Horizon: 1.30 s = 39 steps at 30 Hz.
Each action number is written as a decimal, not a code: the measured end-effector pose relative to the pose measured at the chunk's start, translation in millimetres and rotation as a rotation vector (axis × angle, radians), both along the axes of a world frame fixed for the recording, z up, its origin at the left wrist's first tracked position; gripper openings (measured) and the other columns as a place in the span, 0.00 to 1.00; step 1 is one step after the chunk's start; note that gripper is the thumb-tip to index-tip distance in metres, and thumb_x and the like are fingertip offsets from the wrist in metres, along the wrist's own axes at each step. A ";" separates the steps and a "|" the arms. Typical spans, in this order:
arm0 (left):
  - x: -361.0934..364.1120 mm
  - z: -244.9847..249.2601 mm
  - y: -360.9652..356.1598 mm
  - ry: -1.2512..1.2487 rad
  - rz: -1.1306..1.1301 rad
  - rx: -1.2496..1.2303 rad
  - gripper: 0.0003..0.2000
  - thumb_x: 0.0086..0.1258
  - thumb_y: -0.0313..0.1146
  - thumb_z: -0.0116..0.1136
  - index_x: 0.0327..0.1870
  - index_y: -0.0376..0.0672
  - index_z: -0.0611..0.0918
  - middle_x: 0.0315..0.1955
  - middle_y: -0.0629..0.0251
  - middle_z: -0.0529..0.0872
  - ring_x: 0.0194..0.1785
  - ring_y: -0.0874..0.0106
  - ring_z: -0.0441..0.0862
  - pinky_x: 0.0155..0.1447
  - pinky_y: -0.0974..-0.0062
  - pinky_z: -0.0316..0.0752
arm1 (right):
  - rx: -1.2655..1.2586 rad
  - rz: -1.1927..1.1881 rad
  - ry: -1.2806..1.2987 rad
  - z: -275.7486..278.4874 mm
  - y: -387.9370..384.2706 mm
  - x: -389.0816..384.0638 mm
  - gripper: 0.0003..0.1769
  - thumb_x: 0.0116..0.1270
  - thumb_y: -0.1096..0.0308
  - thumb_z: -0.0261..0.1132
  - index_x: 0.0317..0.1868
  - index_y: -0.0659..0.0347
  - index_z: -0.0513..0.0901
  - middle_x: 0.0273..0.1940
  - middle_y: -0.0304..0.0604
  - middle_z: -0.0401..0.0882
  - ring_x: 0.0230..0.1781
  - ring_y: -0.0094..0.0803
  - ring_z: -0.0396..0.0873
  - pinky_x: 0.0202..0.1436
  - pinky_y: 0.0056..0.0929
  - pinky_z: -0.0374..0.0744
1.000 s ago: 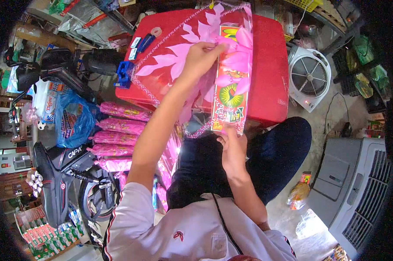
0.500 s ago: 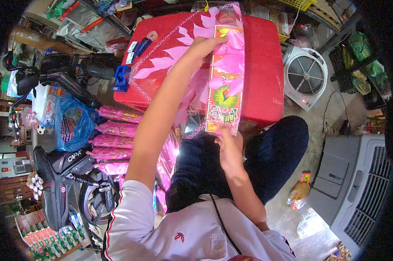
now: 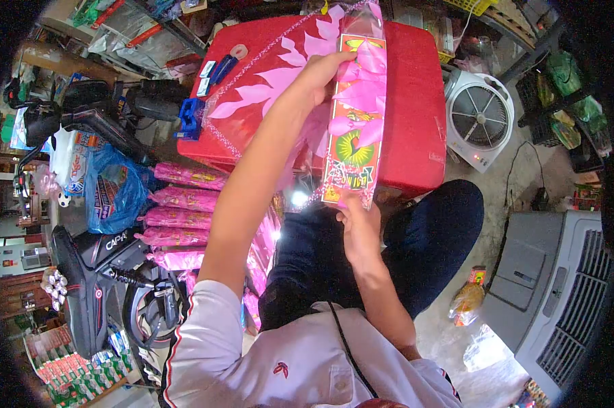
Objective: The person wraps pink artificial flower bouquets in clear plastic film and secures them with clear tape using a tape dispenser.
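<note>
Both hands hold a long narrow packet (image 3: 353,146), red and yellow with a green round emblem, standing lengthwise in front of me. Clear film printed with pink leaf shapes (image 3: 279,85) covers it and spreads to its left. My left hand (image 3: 322,73) is closed on the packet's far left edge, a fingertip pressing the film near the top. At the near end, my right hand (image 3: 359,221) grips the bottom edge, thumb on the front. Beneath the film lies a large red block-like surface (image 3: 412,109).
On the red surface's left are a blue tape dispenser (image 3: 191,119), a tape roll (image 3: 238,51) and small blue-and-white items. Wrapped pink packets (image 3: 184,198) are stacked left, near a motorbike (image 3: 82,285). A fan (image 3: 480,115) and a grey air cooler (image 3: 551,285) stand right.
The packet and both hands have shifted very slightly to the right, and the film beside it has moved a little. Both hands keep their hold.
</note>
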<state>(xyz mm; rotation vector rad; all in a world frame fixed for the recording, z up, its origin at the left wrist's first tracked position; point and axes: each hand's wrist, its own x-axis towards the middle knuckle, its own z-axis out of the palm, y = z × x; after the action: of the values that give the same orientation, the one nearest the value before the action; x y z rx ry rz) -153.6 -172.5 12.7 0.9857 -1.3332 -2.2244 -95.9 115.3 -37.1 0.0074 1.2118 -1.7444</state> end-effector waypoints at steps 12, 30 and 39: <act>11.6 7.0 -5.5 0.005 -0.094 -0.081 0.19 0.71 0.38 0.64 0.56 0.35 0.81 0.50 0.58 0.86 0.50 0.67 0.86 0.56 0.66 0.82 | 0.021 0.050 0.048 -1.2 1.2 -2.3 0.17 0.69 0.61 0.67 0.53 0.61 0.80 0.46 0.36 0.85 0.41 0.22 0.80 0.40 0.24 0.69; 16.2 2.8 13.3 -0.142 0.085 -0.264 0.28 0.74 0.51 0.61 0.52 0.27 0.82 0.47 0.56 0.88 0.44 0.68 0.86 0.50 0.67 0.81 | 0.018 0.058 0.045 2.0 1.1 -3.9 0.17 0.69 0.61 0.68 0.53 0.59 0.79 0.45 0.34 0.83 0.39 0.19 0.76 0.40 0.23 0.68; 13.5 -8.6 7.9 -0.317 0.121 -0.587 0.26 0.76 0.52 0.55 0.32 0.32 0.85 0.26 0.58 0.87 0.28 0.73 0.82 0.32 0.72 0.74 | 0.042 0.051 0.052 5.0 0.6 -2.8 0.15 0.69 0.62 0.68 0.52 0.58 0.80 0.45 0.33 0.83 0.39 0.19 0.76 0.40 0.23 0.68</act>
<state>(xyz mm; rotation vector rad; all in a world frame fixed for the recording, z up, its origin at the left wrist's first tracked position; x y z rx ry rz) -140.1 -164.6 4.0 1.1662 -1.8551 -1.4799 -98.7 115.9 -32.2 -0.0438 1.2752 -1.6839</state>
